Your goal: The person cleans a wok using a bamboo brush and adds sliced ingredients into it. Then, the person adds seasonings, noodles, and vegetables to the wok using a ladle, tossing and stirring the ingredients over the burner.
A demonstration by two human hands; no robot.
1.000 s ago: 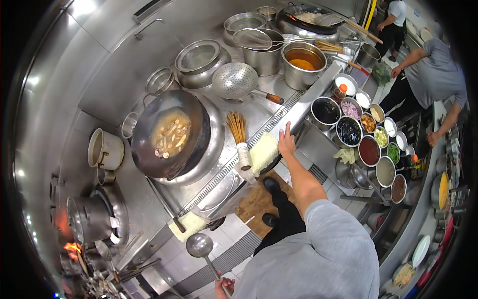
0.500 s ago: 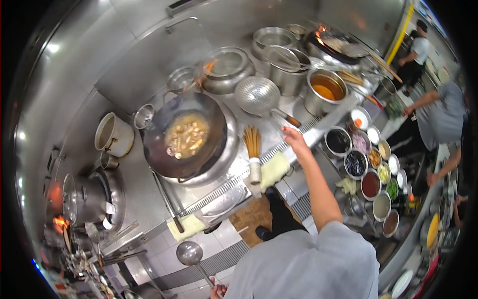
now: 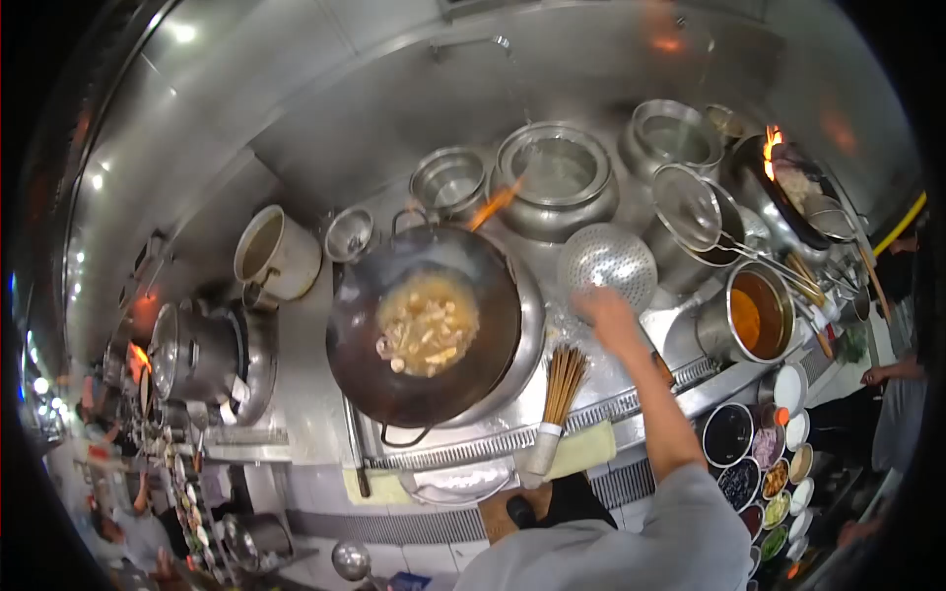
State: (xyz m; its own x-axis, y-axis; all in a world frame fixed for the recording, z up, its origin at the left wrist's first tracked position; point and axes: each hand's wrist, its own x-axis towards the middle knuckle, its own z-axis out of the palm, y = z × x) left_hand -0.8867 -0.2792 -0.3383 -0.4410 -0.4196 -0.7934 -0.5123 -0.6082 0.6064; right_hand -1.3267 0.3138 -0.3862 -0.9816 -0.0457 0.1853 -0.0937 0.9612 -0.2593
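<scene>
My right hand (image 3: 606, 313) is over the near edge of a perforated strainer (image 3: 616, 258) lying on the steel stove top. Its fingers are blurred, and whether they touch the strainer cannot be made out. To its left, a dark wok (image 3: 355, 340) holds pale chunks of food in cloudy liquid. A bamboo wok brush (image 3: 564, 389) with a wrapped handle lies just below my hand. My left hand is out of sight; the bowl of a ladle (image 3: 351, 559) shows low at the left, its handle running out of the frame.
Steel pots (image 3: 557, 177) line the back, beside a flame (image 3: 496, 205) at the wok's rim. A pot of orange liquid (image 3: 759, 313) stands to the right, near several ingredient bowls (image 3: 727, 433). Another burning wok (image 3: 788, 192) is at far right. A co-worker's arm (image 3: 892, 371) shows there.
My view has swung, so the stove sits further right and more level. My right hand has moved forward from beside the strainer's handle to its bowl. My left hand, earlier on the ladle, has left view.
</scene>
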